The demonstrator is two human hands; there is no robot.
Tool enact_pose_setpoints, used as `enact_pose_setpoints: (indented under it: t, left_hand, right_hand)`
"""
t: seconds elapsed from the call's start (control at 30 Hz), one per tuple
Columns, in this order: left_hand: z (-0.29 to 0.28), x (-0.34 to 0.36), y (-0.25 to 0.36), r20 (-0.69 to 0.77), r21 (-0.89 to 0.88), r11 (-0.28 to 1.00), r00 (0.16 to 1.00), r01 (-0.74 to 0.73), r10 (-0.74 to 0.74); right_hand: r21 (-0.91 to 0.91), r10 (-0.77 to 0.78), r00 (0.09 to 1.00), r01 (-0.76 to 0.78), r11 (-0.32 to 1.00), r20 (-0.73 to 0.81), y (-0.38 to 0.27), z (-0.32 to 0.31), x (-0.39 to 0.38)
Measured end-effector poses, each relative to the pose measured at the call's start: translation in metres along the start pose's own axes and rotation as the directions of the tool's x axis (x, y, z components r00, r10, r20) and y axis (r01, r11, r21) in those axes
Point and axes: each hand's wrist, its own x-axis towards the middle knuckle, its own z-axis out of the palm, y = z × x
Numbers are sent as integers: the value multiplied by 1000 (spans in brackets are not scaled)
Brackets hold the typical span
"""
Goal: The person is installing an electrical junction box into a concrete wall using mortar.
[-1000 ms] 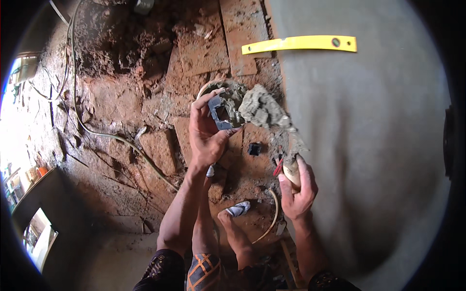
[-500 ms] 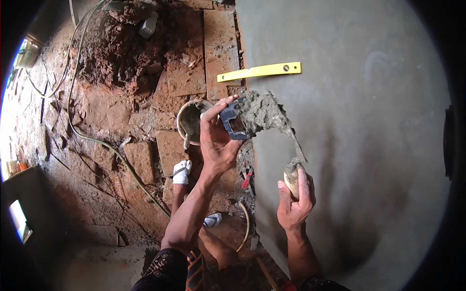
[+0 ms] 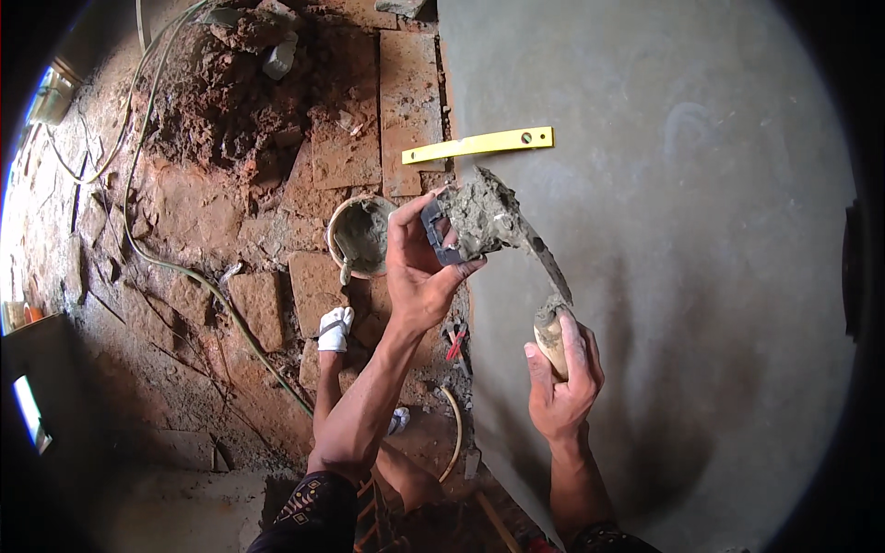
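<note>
Box (image 3: 432,227), dark plastic, sits just right of the bucket (image 3: 336,241), L hand (image 3: 417,288) pinching its edges btw thumb & fingers. R hand (image 3: 566,389) is wrapped round the trowel (image 3: 549,341) handle; mortar (image 3: 489,217) touches the box. Step rn is prob buttering it, imo; next move calls for a steady box + careful trowel tilt.

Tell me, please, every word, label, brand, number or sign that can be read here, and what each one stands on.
None can be read in this view.
Yellow spirit level: no legible marking.
Blue-grey plastic box in the left hand: none legible; mortar hides part of it.
Trowel handle in the right hand: none legible.
Bucket: none legible.
</note>
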Motion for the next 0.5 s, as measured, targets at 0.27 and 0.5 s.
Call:
enact_pose_setpoints:
  t: [0.27, 0.5]
  left_hand:
    - [-8, 9, 6, -8, -4, 1000, 1000, 16, -16]
    - [-33, 4, 28, -15, 0, 994, 994, 106, -106]
  right_hand:
    - [1, -21, 1000, 21, 1000, 11, -11, -3, 7]
    - [116, -5, 1000, 5, 993, -4, -12, 15, -7]
